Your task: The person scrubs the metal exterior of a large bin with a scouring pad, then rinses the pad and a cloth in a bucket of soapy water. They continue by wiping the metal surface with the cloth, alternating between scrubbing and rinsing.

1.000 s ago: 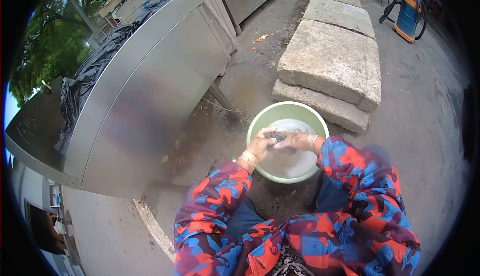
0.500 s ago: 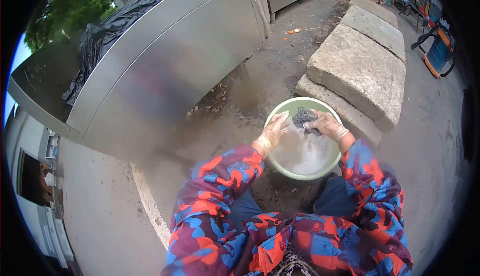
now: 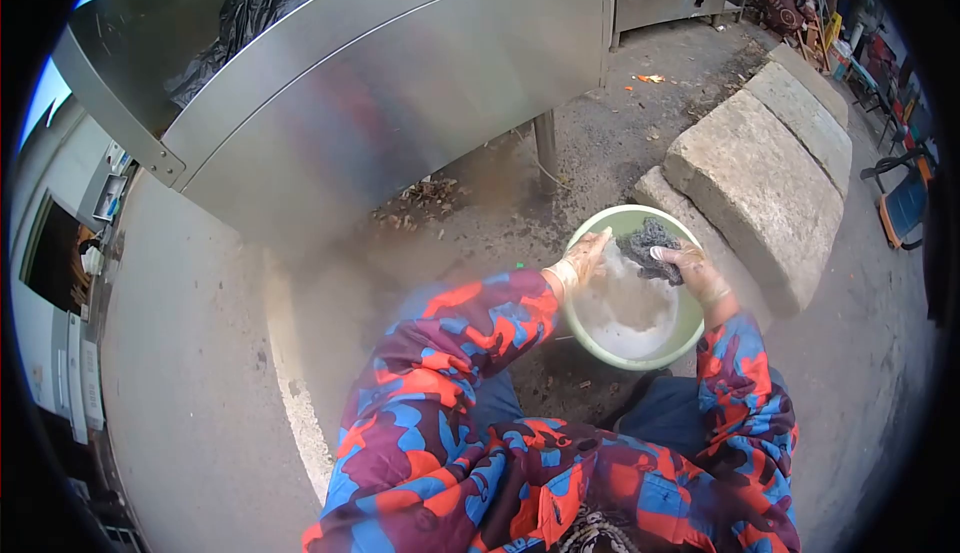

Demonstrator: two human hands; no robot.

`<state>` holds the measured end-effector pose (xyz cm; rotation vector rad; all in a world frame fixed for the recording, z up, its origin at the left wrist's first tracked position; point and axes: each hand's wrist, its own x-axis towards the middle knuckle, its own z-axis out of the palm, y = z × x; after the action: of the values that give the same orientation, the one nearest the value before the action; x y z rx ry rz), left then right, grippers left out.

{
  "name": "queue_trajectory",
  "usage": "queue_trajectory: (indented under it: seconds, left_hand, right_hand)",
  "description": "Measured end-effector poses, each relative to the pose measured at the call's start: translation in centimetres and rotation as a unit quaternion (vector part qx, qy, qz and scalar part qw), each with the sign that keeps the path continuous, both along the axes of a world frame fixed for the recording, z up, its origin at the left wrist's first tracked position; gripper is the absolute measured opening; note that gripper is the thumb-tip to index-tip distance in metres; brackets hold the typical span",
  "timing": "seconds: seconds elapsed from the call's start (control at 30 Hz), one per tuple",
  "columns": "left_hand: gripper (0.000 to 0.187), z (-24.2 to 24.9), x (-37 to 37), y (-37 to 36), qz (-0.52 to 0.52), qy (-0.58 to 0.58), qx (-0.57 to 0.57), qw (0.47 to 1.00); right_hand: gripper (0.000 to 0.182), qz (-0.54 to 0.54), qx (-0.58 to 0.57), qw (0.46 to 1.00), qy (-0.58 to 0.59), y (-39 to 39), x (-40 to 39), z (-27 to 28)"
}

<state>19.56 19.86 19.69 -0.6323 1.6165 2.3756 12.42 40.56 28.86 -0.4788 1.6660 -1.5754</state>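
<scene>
A pale green basin (image 3: 684, 349) rests on the ground in front of my knees, with cloudy, sudsy water (image 3: 625, 303) inside. My right hand (image 3: 697, 271), in a thin clear glove, grips a crumpled dark grey cloth (image 3: 650, 245) at the basin's far side, thumb on top. The cloth has a rough, speckled look. Across from it, my gloved left hand (image 3: 580, 261) lies over the basin's left rim. Its fingers are stretched inward and up, with their tips a short way left of the cloth.
Rough stone slabs (image 3: 760, 188) lie just beyond the basin to the right. A large stainless steel unit (image 3: 400, 83) stands ahead on the left, with black plastic (image 3: 275, 3) in it. Dry leaves (image 3: 420, 203) lie beneath. A blue and orange object (image 3: 906, 203) stands far right.
The view has swung left, so the basin and slabs sit farther right in the frame. The cloth remains in my right hand, and patches of foam in the water have shifted.
</scene>
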Motion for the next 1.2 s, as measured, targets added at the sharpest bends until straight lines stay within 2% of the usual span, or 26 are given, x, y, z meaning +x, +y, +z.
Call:
queue_trajectory:
  seconds: [0.03,0.07,0.1,0.13,0.2,0.27,0.3,0.33,0.4,0.43,0.47,0.5,0.53,0.6,0.63,0.67,0.7,0.77,0.83,0.87,0.9,0.97,1.03,1.1,1.17,1.2]
  left_hand:
    - [0.067,-0.2,-0.1,0.0,0.002,0.003,0.004,1.000]
    - [0.068,-0.3,-0.3,-0.1,-0.002,-0.005,-0.002,1.000]
    - [0.069,-0.4,-0.4,-0.4,-0.005,-0.014,-0.010,1.000]
    - [0.069,-0.4,-0.4,-0.5,0.002,-0.012,-0.010,1.000]
    - [0.070,-0.5,-0.4,-0.6,-0.009,-0.002,-0.021,1.000]
    - [0.070,-3.1,-1.0,-0.6,-0.007,0.042,-0.054,0.998]
    - [0.070,-3.9,-1.4,-0.8,-0.028,0.086,-0.089,0.992]
    - [0.070,-3.7,-1.4,-0.9,-0.013,0.087,-0.091,0.992]
    - [0.070,-2.7,-1.5,-0.6,-0.012,0.016,-0.061,0.998]
    - [0.070,-3.3,-1.7,-0.7,-0.007,0.021,-0.060,0.998]
    - [0.071,-5.0,-2.2,-0.8,-0.007,0.065,-0.057,0.996]
    - [0.071,-5.7,-2.4,-0.9,-0.007,0.106,-0.056,0.993]
    - [0.074,-4.7,-1.9,-1.1,-0.008,0.114,-0.066,0.991]
    - [0.078,-2.1,-0.9,-1.2,-0.020,0.124,-0.019,0.992]
    - [0.082,-0.3,-0.3,-1.0,-0.038,0.134,0.033,0.990]
    - [0.089,3.0,1.0,-1.0,-0.091,0.104,-0.016,0.990]
    - [0.089,3.5,1.1,-0.8,-0.089,0.108,-0.016,0.990]
    - [0.094,4.1,1.1,-0.3,-0.058,0.007,-0.102,0.993]
    - [0.096,5.4,1.5,-0.4,-0.062,0.019,-0.083,0.994]
    - [0.095,6.6,1.9,-0.1,-0.046,0.070,0.024,0.996]
    - [0.094,7.5,2.3,0.0,-0.031,0.120,0.130,0.984]
    - [0.074,9.3,2.7,-0.7,0.022,0.223,0.232,0.947]
    - [0.070,11.6,3.8,-1.8,0.027,0.242,0.221,0.944]
    - [0.066,13.1,5.4,-3.0,0.043,0.246,0.177,0.952]
    - [0.061,13.3,6.9,-4.9,0.061,0.303,0.103,0.945]
    - [0.057,15.2,8.3,-5.5,0.106,0.321,0.029,0.941]
  right_hand:
    - [0.051,0.002,0.004,1.000,0.003,0.3,-0.6,-2.3]
    - [0.051,0.017,0.185,0.973,0.137,0.8,-1.6,-6.6]
    - [0.051,0.031,0.354,0.896,0.265,1.0,-2.0,-9.0]
    - [0.051,0.036,0.352,0.896,0.270,0.9,-1.1,-8.5]
    - [0.046,-0.016,0.467,0.773,0.429,-0.1,0.4,-6.9]
    - [0.047,-0.034,0.230,0.946,0.227,0.5,-1.7,-5.6]
    - [0.049,-0.030,0.128,0.987,0.089,0.1,-2.1,-3.7]
    - [0.049,-0.016,0.126,0.988,0.093,-0.5,-1.2,-1.5]
    - [0.052,0.001,-0.069,0.996,-0.055,-1.3,1.0,2.0]
    - [0.052,0.006,-0.067,0.996,-0.050,-1.0,0.1,-0.4]
    - [0.053,0.009,0.121,0.981,0.153,-0.3,-1.6,-4.8]
    - [0.054,0.012,0.297,0.890,0.345,0.3,-2.5,-7.4]
    - [0.054,0.016,0.295,0.889,0.349,0.1,-2.1,-7.7]
    - [0.052,0.002,0.421,0.806,0.416,-0.8,-1.3,-8.5]
    - [0.052,0.005,0.419,0.806,0.419,-1.2,-1.1,-7.9]
    - [0.051,-0.003,0.366,0.832,0.417,-1.6,-1.1,-6.5]
    - [0.050,-0.012,0.312,0.855,0.414,-2.0,-1.3,-5.3]
    - [0.046,-0.001,0.267,0.870,0.414,-3.3,-0.7,-2.8]
    - [0.043,0.002,0.087,0.960,0.266,-4.4,1.3,0.9]
    - [0.042,0.007,0.016,0.978,0.209,-4.9,1.5,1.2]
    - [0.042,0.009,0.012,0.978,0.210,-5.4,1.8,1.9]
    - [0.043,-0.013,-0.005,0.964,0.266,-6.6,3.5,4.5]
    - [0.045,-0.006,-0.011,0.960,0.279,-7.9,4.4,5.5]
    - [0.050,-0.040,0.021,0.854,0.519,-9.4,4.9,5.3]
    - [0.065,-0.016,-0.004,0.875,0.484,-10.7,6.4,6.4]
    - [0.064,-0.013,-0.037,0.866,0.498,-11.1,6.7,6.4]
